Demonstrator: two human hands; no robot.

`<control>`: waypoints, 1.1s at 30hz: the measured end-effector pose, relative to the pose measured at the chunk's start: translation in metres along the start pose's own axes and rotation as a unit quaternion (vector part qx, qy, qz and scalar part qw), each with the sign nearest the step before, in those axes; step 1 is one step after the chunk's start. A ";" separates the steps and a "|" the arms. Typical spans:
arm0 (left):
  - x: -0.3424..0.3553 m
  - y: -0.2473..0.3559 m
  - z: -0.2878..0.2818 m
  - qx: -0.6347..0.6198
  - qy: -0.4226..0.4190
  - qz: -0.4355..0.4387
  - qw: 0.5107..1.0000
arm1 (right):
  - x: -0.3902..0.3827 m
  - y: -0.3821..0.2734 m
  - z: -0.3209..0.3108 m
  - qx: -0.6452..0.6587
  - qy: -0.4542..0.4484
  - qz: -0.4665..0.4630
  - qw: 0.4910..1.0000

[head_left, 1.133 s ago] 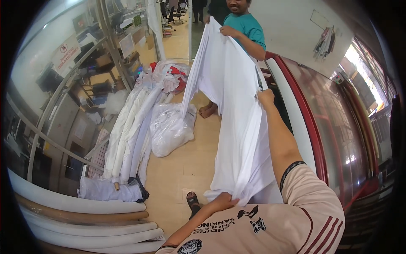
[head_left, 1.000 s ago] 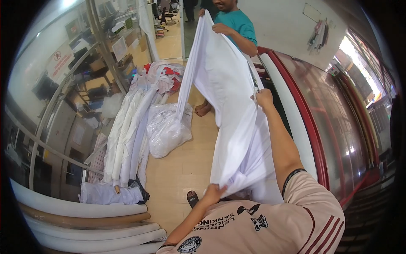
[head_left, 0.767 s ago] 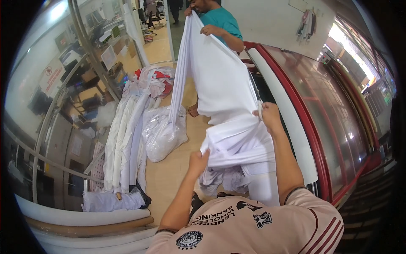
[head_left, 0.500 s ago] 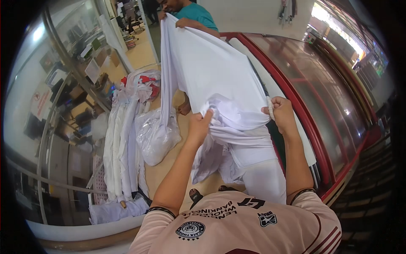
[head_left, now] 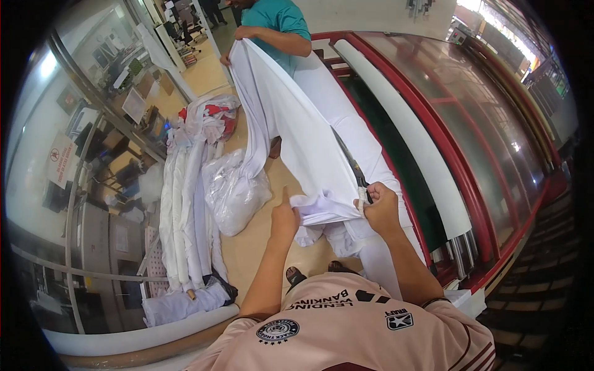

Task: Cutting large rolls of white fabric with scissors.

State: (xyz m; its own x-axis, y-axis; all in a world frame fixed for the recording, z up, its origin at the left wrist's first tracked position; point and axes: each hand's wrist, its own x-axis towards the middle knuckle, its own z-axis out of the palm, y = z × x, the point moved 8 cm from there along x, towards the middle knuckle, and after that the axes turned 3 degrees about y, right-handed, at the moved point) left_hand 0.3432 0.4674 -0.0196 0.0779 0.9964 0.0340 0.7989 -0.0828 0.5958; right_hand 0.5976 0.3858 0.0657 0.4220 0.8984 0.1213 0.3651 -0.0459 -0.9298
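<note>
A long white cloth stretches between me and a person in a teal shirt, whose two hands grip its far end. Its near edge is bunched at my left hand, which is closed on the fabric with the index finger pointing up. In my right hand is a pair of scissors with black handles, one wrapped in white. Their long blades point away from me along the cloth's right edge. More white fabric hangs in folds below my hands.
On the right stands a red-framed machine with a white roller. Left of me, wrapped fabric rolls and a clear plastic bag of white material lie on the floor. Glass panels line the far left.
The cloth has narrowed and swung left, uncovering the scissor blades and more of the machine. My right hand moved left and nearer; my left hand lowered, its index finger now extended.
</note>
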 end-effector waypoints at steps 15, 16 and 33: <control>0.007 0.072 -0.005 -0.430 -0.089 0.046 0.897 | -0.047 0.003 0.073 0.152 -0.161 0.074 0.972; 0.005 0.072 0.000 -0.427 -0.105 0.048 0.897 | -0.051 0.008 0.075 0.202 -0.176 0.122 0.956; 0.000 0.059 0.007 -0.421 -0.188 0.050 0.886 | -0.062 0.022 0.078 0.129 -0.123 0.074 0.981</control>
State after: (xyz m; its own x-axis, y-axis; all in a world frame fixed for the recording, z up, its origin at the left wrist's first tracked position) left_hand 0.3940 0.4627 0.0100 0.4422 0.8953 -0.0541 0.0599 0.0307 0.9977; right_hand 0.5142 0.3631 0.0106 0.2303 0.9699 -0.0795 0.0789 -0.1001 -0.9918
